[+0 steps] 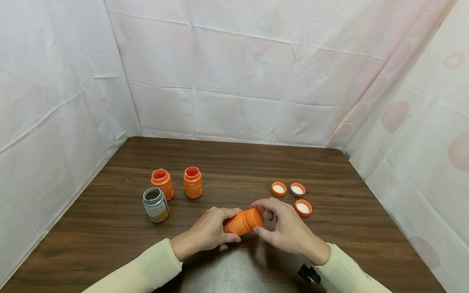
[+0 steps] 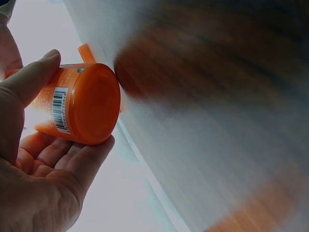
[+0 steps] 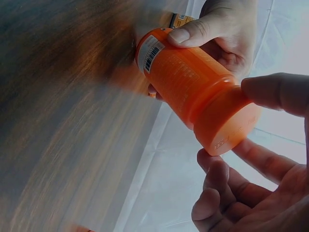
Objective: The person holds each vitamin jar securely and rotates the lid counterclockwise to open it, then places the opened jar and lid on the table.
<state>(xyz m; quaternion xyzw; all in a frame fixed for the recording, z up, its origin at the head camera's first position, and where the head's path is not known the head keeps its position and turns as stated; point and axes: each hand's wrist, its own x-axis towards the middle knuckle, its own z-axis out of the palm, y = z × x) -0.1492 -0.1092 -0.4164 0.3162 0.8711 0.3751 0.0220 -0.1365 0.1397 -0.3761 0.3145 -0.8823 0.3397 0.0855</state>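
My left hand [image 1: 208, 230] grips the body of an orange plastic bottle [image 1: 236, 224], which lies tilted on its side above the table, its capped end toward the right. Thumb and fingers of my right hand [image 1: 287, 228] pinch the bottle's orange cap [image 1: 255, 218] at its rim. The cap sits on the bottle's neck in the right wrist view. A barcode label [image 2: 60, 110] and the round base [image 2: 98, 104] show in the left wrist view. What the bottle contains is hidden.
Uncapped bottles stand upright at the left: two orange ones [image 1: 193, 185] [image 1: 166, 187] and a grey one [image 1: 156, 208]. Right of centre, three loose caps [image 1: 278, 189] [image 1: 297, 190] [image 1: 303, 208] lie with their white insides up. White sheeting [image 1: 234, 73] hangs round the brown wooden table [image 1: 234, 158].
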